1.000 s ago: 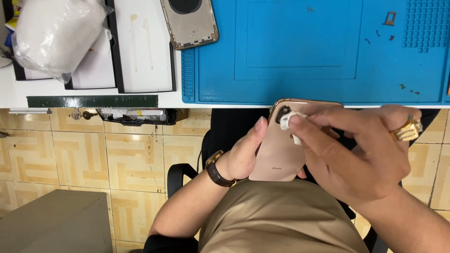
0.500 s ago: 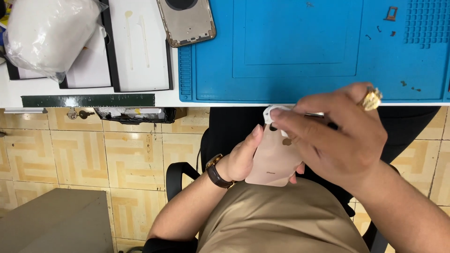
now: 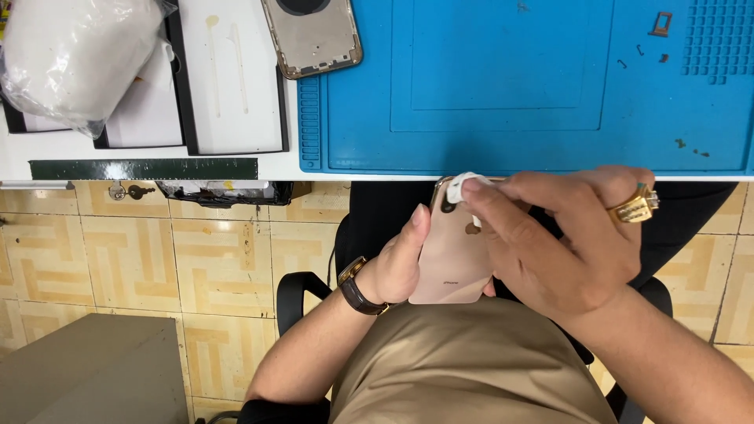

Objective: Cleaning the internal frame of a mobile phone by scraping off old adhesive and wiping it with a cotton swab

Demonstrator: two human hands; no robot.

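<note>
A gold phone [image 3: 452, 259] is held back side up in front of my chest, below the table edge. My left hand [image 3: 400, 263], with a brown watch on the wrist, grips the phone along its left side. My right hand [image 3: 561, 239], wearing a gold ring, lies over the phone's right half and pinches a small white wad [image 3: 465, 183] against the phone's top corner, by the camera cutout. Part of the phone's right side is hidden under my right hand.
A blue work mat [image 3: 503, 86] covers the white table, with a few small parts at its far right. An empty gold phone frame [image 3: 312, 35] lies at the mat's upper left. Black trays [image 3: 228, 78] and a white plastic bag [image 3: 75, 55] sit at the left. Tiled floor below.
My right hand with the white wad has shifted a little along the phone's top corner. The phone and my left hand stay about where they were.
</note>
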